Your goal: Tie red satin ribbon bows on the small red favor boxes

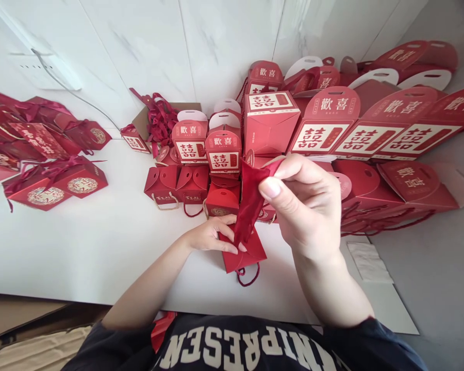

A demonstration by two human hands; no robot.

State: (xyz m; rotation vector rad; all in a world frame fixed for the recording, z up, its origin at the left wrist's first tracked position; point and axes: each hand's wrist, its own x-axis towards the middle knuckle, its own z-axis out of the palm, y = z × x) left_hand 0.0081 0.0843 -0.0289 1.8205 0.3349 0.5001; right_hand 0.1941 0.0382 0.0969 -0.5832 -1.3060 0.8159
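Raised above the table, my right hand (309,206) pinches the upper end of a dark red satin ribbon (250,216) between thumb and forefinger. The ribbon hangs down to a small red gift box (255,252) on the table in front of me. My left hand (216,234) grips the top of this box, its fingertips at the ribbon's lower end. Whether the ribbon passes through the box top is hidden by those fingers. A dark red cord handle (249,278) loops out from the near side of the box.
Red candy boxes (327,136) with white labels stand in rows at the back and right. Behind the smaller boxes, a cardboard carton (187,106) holds loose ribbons (162,116). Ribbon-tied boxes (58,185) sit at the left. A folded white paper (369,263) lies at the right.
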